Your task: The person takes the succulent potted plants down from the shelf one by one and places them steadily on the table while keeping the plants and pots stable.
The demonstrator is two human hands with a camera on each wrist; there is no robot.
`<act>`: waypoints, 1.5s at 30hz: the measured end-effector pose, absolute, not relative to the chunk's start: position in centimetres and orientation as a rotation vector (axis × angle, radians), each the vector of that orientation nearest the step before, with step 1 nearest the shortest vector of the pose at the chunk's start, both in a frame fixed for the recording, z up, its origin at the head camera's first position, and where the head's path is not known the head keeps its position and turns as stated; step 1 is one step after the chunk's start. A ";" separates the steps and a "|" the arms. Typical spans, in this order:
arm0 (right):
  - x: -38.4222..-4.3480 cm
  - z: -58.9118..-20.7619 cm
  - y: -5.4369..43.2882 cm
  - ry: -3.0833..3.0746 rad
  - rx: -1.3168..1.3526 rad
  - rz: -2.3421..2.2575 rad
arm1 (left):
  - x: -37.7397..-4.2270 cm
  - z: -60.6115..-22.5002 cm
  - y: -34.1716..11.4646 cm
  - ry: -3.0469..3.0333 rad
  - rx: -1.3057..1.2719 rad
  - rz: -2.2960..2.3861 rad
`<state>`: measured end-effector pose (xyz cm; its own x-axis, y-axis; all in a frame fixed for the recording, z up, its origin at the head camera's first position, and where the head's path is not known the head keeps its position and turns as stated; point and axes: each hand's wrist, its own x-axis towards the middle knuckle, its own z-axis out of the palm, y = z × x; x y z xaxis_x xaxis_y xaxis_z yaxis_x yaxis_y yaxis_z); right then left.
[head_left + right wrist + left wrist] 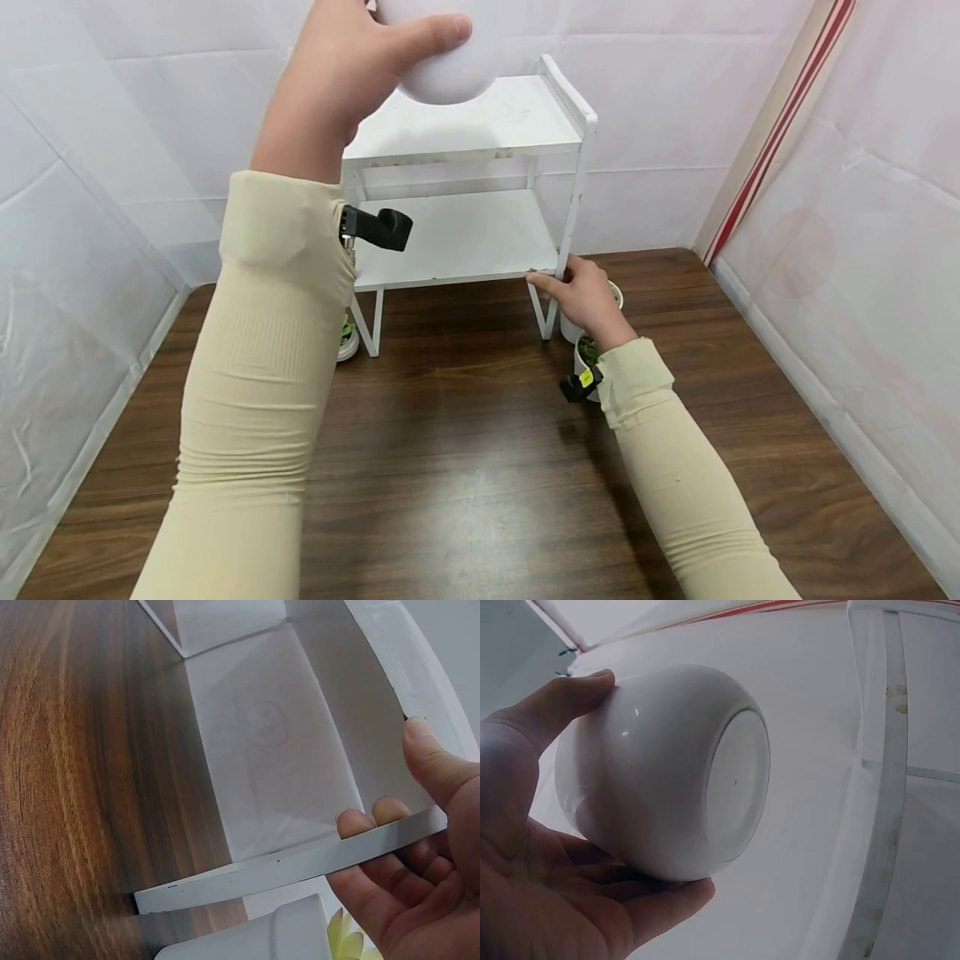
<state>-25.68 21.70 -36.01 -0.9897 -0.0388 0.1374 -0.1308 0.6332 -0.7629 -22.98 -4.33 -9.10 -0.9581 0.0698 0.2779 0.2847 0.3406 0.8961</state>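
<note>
My left hand [337, 79] holds a glossy white round pot [660, 765] in front of and above the top board of a white two-tier shelf [457, 233]. In the left wrist view the thumb lies along one side of the pot and the fingers along the other, with its flat base facing the shelf. What the pot contains is hidden. Low on the right, my right hand [588, 296] grips the shelf's frame where the lower board meets the leg [285, 866]. Its thumb presses the board's front edge while the fingers wrap the leg.
Two white potted plants stand by the shelf's right leg; the nearer plant pot [581, 367] is partly behind my right wrist. Another small potted plant [347, 340] sits beside the left leg. White sheeting [847, 217] surrounds the brown wooden tabletop [450, 467].
</note>
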 end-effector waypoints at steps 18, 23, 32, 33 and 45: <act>-25.9 -36.0 22.0 -2.739 0.137 1.259 | -20.5 -9.4 -4.9 -2.316 -0.454 -1.696; -26.0 -36.1 22.1 -2.743 0.144 1.246 | -20.0 -9.5 -5.2 -2.336 -0.444 -1.662; -26.0 -35.9 22.2 -2.753 0.144 1.249 | -19.0 -10.0 -5.7 -2.339 -0.486 -1.604; -26.0 -35.9 22.2 -2.753 0.145 1.249 | -18.8 -10.1 -5.8 -2.333 -0.499 -1.601; -26.1 -35.8 22.2 -2.751 0.150 1.252 | -17.9 -10.8 -6.6 -2.377 -0.438 -1.563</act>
<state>-26.06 22.17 -35.85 -0.9885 -0.0420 0.1455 -0.1373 0.6541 -0.7439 -17.94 -6.60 -10.82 -0.9202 0.1056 0.3770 0.3880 0.3752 0.8418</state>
